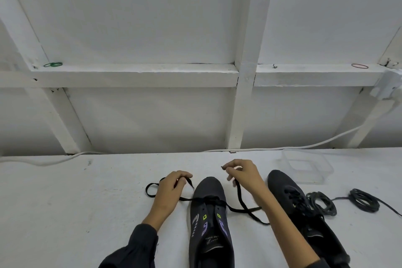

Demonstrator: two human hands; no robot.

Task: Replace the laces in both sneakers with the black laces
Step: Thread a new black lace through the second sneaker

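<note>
A dark sneaker [210, 220] with purple and green marks lies toe-away on the white table between my hands. A flat black lace [241, 201] runs through its lowest eyelets. My left hand [171, 189] grips the lace's left end, which loops on the table. My right hand [245, 175] pinches the right end near its tip, raised above the toe. A second dark sneaker [291, 200], laced, lies to the right, partly behind my right forearm.
Two coils of dark cord-like laces [322, 203] [363, 200] lie right of the second sneaker. A clear plastic tub [326, 167] stands at the back right. A white cable [282, 148] runs along the table's far edge by the white framed wall.
</note>
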